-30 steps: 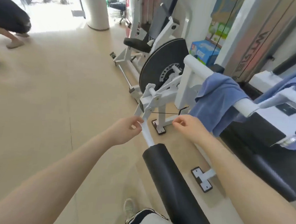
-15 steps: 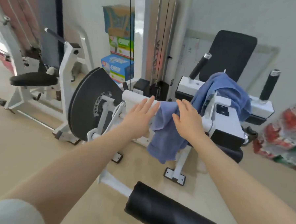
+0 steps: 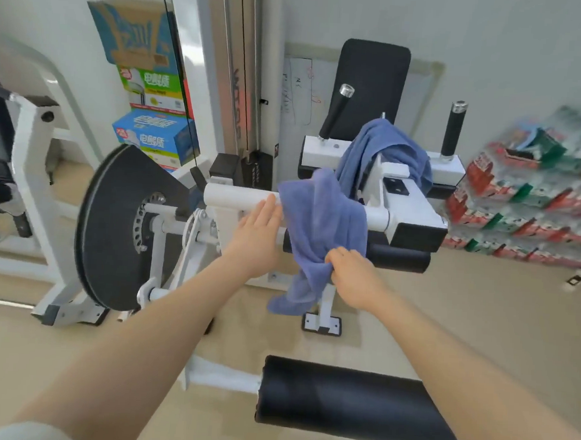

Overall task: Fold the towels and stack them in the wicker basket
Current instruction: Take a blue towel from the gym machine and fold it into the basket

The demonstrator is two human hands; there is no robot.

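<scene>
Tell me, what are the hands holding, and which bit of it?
The right hand grips the nearer blue towel by its hanging lower part, bunched in the fingers. The left hand holds nothing; its straight fingers lie at the towel's edge on the white bar.

Blue towel [image 3: 319, 221], white bar [image 3: 240, 197], black pad [image 3: 350, 404].

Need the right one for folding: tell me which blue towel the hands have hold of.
The front towel, draped over the white bar; the right hand grips it. The rear towel hangs untouched.

Two blue towels [image 3: 319, 221] [image 3: 387, 147], three stacked boxes [image 3: 152, 138], two hands [image 3: 256, 238] [image 3: 353, 277].
</scene>
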